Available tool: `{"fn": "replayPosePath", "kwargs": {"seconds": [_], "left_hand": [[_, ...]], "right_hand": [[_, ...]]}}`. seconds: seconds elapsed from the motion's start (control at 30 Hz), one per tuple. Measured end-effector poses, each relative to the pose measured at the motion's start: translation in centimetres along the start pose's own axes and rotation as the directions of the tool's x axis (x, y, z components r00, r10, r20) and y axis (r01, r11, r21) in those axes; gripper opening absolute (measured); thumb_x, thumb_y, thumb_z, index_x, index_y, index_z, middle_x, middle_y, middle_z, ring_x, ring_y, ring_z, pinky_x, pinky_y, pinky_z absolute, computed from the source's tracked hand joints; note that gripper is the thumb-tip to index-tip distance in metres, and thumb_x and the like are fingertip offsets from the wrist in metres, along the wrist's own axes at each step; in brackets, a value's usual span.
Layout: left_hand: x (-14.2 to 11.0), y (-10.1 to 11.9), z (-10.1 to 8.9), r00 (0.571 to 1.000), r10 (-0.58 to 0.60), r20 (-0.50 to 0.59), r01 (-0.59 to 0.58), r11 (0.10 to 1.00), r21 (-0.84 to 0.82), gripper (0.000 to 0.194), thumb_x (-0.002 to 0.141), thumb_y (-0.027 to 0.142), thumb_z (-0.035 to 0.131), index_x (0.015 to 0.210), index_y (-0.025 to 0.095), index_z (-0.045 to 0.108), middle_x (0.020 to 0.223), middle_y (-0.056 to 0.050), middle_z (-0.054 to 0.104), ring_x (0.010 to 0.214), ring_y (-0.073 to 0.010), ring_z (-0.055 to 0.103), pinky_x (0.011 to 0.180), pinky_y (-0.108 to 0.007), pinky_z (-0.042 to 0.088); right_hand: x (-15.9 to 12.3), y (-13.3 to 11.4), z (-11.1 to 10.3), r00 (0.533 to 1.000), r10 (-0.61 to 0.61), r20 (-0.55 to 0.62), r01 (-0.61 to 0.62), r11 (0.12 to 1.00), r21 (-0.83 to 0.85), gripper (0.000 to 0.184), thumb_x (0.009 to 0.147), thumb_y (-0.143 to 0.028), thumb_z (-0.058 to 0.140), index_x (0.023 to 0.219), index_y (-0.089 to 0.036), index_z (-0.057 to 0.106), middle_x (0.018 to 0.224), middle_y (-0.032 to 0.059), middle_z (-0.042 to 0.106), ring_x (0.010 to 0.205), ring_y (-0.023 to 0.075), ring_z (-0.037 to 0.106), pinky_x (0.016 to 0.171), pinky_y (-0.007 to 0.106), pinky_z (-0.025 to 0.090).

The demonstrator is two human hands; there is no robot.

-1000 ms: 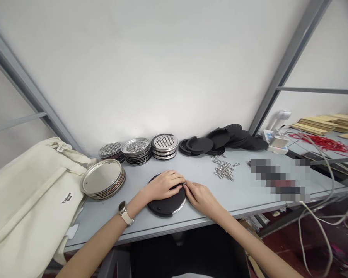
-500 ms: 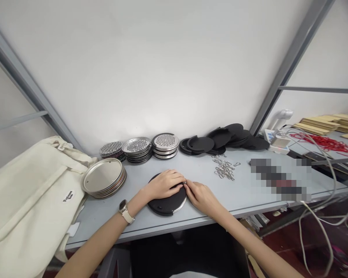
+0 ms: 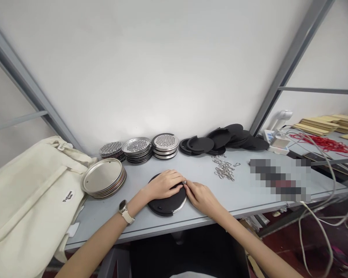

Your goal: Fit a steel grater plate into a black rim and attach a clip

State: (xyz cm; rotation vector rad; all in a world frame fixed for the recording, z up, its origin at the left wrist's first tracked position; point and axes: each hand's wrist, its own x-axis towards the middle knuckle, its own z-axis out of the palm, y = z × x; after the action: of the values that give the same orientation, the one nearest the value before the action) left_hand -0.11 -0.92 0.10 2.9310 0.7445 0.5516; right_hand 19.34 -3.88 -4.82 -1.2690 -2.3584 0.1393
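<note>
Near worktop's (image 3: 104, 218) front edge, your left hand (image 3: 164, 185), fingers slightly apart, covers black disc (image 3: 166, 202); right hand (image 3: 202, 197) pinches metal piece (image 3: 185, 182).

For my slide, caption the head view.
Two hands at a black disc, metal clips and stacked graters beyond.

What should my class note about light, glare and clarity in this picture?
Head view: soft light, brightest low on the wall; head view: faint sheen on the smooth metal discs; head view: blocky pixelation masks something on the table; head view: the metal piece between left hand and right hand is too small to read.
</note>
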Motion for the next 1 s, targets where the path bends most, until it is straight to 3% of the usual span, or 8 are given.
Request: {"fn": "replayPosePath", "kwargs": {"seconds": [0.3, 1.0], "left_hand": [[0.05, 0.22, -0.13, 0.996, -0.084, -0.010, 0.084, 0.996, 0.033, 0.020, 0.090, 0.027, 0.048, 0.105, 0.016, 0.053, 0.100, -0.008, 0.059, 0.096, -0.0207, 0.053, 0.087, -0.035, 0.043], [0.03, 0.39, -0.33, 0.996, -0.083, -0.039, 0.084, 0.996, 0.033, 0.017, 0.090, 0.027, 0.047, 0.103, 0.017, 0.053, 0.101, -0.008, 0.053, 0.096, -0.0210, 0.051, 0.086, -0.035, 0.044]], "right_hand": [[-0.02, -0.03, 0.17, 1.000, -0.005, -0.017, 0.004, 1.000, -0.026, 0.025, 0.098, -0.025, 0.027, 0.082, -0.019, 0.045, 0.064, 0.0008, 0.056, 0.055, 0.0142, 0.051, 0.054, 0.025, 0.029], [-0.09, 0.01, 0.14, 0.999, -0.005, -0.032, 0.005, 1.000, -0.026, 0.025, 0.098, -0.026, 0.027, 0.082, -0.019, 0.045, 0.064, 0.0003, 0.055, 0.056, 0.0140, 0.052, 0.054, 0.025, 0.029]]}}
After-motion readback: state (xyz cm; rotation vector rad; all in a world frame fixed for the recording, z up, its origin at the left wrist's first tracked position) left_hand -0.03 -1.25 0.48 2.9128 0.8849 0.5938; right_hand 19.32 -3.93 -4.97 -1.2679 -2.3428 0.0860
